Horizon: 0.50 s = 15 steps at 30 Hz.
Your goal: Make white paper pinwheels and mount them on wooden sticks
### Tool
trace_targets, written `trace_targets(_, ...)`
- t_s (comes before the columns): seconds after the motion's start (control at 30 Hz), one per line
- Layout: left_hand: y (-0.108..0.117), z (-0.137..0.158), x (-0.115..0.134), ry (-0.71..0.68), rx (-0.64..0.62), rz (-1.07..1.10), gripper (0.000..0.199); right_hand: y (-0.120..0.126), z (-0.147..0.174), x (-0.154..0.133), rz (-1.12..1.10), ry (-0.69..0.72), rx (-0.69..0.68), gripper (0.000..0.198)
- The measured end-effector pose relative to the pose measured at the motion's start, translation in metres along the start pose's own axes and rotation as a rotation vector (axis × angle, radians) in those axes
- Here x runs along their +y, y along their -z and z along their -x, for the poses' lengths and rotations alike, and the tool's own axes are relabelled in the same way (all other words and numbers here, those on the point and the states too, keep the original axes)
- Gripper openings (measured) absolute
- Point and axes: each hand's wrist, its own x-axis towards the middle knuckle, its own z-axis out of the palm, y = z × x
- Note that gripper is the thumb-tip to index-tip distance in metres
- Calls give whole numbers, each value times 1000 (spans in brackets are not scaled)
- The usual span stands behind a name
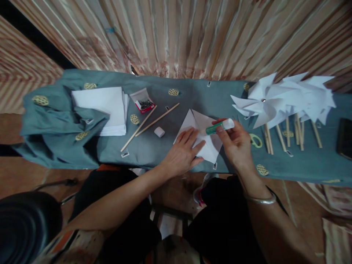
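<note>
A white paper square (pixel 211 149) with cuts running in from its corners lies near the table's front edge. My left hand (pixel 181 154) rests on it with fingers stretched out, pressing it to the cloth. In my right hand (pixel 238 145) is a green and white glue stick (pixel 217 127), tilted with its end at the middle of the paper. Its white cap (pixel 159 132) lies off to the left. Two thin wooden sticks (pixel 157 120) lie crossed beyond the cap, beside a small red and white box (pixel 143 101) of metal pins.
A stack of white paper (pixel 101 110) sits at the left on the green cloth (pixel 192 90). Several finished paper pinwheels (pixel 288 97) on sticks lie overlapping at the right. Scissors with a light green handle (pixel 256 140) and a dark phone-like object (pixel 345 137) are there too. A black stool (pixel 30 223) stands lower left.
</note>
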Motion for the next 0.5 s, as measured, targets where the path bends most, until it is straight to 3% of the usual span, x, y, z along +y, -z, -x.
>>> trace_targets(0.27, -1, 0, 0, 6, -13, 5, 56, 1, 0, 5, 177, 103, -16, 23)
trace_targets(0.5, -3, -2, -1, -9, 12, 21, 51, 4, -2, 8, 598, 127, -7, 32)
